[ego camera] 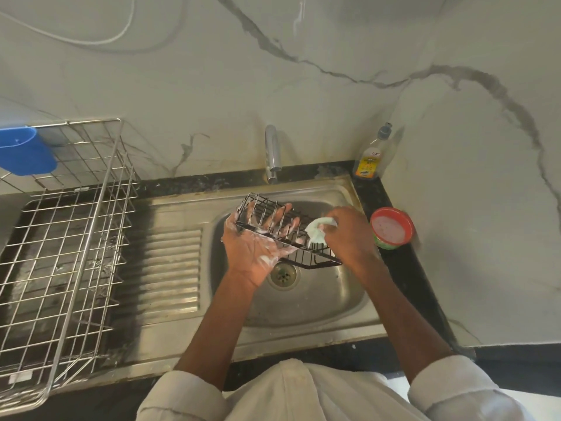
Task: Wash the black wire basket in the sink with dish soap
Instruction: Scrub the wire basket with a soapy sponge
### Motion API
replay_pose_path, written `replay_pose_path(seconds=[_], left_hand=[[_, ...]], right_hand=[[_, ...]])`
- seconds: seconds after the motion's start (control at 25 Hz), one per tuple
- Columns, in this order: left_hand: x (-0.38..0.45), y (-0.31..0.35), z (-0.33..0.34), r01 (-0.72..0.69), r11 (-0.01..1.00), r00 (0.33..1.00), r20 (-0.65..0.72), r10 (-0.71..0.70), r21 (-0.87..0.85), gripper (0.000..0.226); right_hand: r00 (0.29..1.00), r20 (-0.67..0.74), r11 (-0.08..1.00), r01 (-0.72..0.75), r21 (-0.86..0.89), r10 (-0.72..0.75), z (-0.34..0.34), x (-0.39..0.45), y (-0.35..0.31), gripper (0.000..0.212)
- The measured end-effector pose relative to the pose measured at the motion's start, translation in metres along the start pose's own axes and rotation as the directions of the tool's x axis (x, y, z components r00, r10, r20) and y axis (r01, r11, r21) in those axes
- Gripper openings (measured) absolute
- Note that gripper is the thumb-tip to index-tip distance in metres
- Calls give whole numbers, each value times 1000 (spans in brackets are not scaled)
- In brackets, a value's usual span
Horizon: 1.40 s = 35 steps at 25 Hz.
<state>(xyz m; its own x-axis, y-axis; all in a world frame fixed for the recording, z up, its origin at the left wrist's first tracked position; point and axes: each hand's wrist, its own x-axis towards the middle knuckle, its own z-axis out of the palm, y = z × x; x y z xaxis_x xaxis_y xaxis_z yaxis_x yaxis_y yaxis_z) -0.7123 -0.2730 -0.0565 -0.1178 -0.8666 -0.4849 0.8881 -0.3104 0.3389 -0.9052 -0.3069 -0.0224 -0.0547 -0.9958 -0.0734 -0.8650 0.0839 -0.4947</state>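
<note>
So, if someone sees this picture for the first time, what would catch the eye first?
Probably the soapy left hand holding the black wire basket above the sink, while the right hand rubs it with a pale green scrubber. Next, the red tub right of the sink, and the big steel dish rack on the left.
</note>
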Motion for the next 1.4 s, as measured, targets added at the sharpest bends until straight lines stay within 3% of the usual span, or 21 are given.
replay_pose_path(seconds=[0.12, 0.24, 0.32, 0.44, 0.52, 0.64, 0.76, 0.8, 0.88, 0.92, 1.0, 1.08, 1.16, 1.28, 1.32, 1.4], left_hand=[[-4, 7, 5, 13, 1000, 1000, -21, -14, -22, 66], [-2, 14, 0, 15, 999, 999, -35, -14, 35, 87], [-3, 16, 2, -44, 988, 999, -24, 48, 151, 96], [0, 0, 8, -115, 938, 987, -67, 145, 328, 89], [-3, -18, 11, -127, 892, 975, -109, 191, 433, 82], [-13, -27, 16, -89, 868, 963, -179, 200, 489, 84], [-15, -18, 10, -37, 917, 976, -183, 118, 398, 92], [-13, -14, 5, -34, 925, 979, -173, 106, 379, 96], [-8, -11, -6, -10, 934, 990, -128, 60, 357, 103], [-7, -11, -9, 2, 937, 994, -106, 38, 349, 103], [-4, -13, -15, 19, 947, 997, -81, 7, 320, 97], [-6, -15, -16, 36, 947, 998, -59, -18, 319, 87], [-7, -16, -17, 27, 940, 997, -72, -3, 339, 79], [-12, -12, -10, 27, 923, 996, -86, 6, 383, 71], [-12, -10, -11, 21, 932, 996, -89, 12, 362, 67], [-10, -7, -11, 18, 963, 997, -83, 4, 269, 61]], right_hand=[[988, 141, 951, 20, 310, -66, 3, 6, 6, 13], [970, 211, 903, 19, 430, -121, 9, 7, 1, 9], [982, 190, 834, -91, 544, -17, 12, 2, -5, 7], [925, 246, 546, -370, 751, 289, 23, -10, -20, 8], [888, 314, 417, -439, 796, 336, 35, -20, -33, 9], [900, 274, 474, -415, 777, 339, 44, -32, -44, 15], [927, 268, 607, -374, 701, 262, 41, -41, -39, 14], [947, 239, 724, -320, 611, 217, 37, -43, -36, 12], [989, 117, 960, -115, 257, 87, 27, -48, -34, 8], [1000, 21, 997, 3, 81, -4, 22, -52, -35, 9], [975, -48, 976, 217, 30, -215, 10, -56, -44, 13], [931, 99, 928, 332, 171, -352, 2, -54, -54, 17], [945, 153, 954, 275, 115, -291, 0, -37, -60, 21], [988, -56, 990, 143, 17, -142, 3, -16, -66, 23], [983, -85, 984, 170, 59, -165, 7, -20, -69, 25], [955, 13, 944, 291, 157, -297, 13, -40, -68, 26]])
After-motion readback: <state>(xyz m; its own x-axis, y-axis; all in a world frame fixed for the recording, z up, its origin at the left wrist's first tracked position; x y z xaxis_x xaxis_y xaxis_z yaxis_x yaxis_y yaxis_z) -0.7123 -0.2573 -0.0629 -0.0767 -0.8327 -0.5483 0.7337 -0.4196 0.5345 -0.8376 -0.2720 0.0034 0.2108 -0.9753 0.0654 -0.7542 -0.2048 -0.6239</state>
